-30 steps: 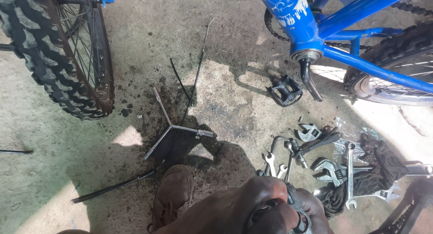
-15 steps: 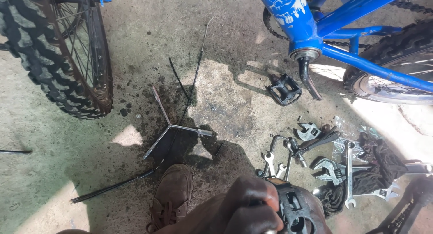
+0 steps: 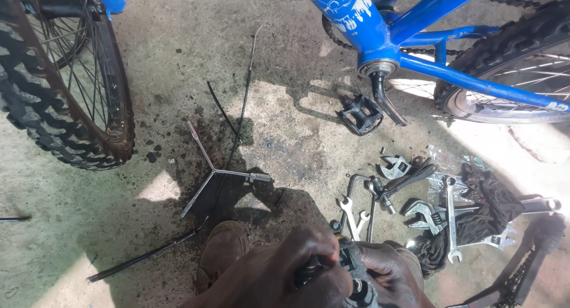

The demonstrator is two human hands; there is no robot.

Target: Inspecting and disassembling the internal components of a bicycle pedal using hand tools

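At the bottom of the head view both hands close around one small black metal bicycle part [image 3: 351,271]. My left hand [image 3: 285,272] covers it from the left and top. My right hand [image 3: 395,272] grips it from the right. Most of the part is hidden by my fingers. My brown shoe [image 3: 222,251] rests on the concrete just left of the hands. A three-way wrench [image 3: 215,172] lies on an oily patch ahead of the shoe.
A blue bicycle frame [image 3: 386,32] with crank arm [image 3: 383,100] stands upper right, a black pedal [image 3: 360,114] below it. A knobby front wheel [image 3: 65,88] is at left. Several spanners and adjustable wrenches [image 3: 439,216] lie at right with a black rag [image 3: 493,204]. Thin cables [image 3: 240,115] cross the floor.
My hands have shifted slightly on the black part, the left hand now wrapping further over it. The view has moved a little; nothing on the floor has moved.
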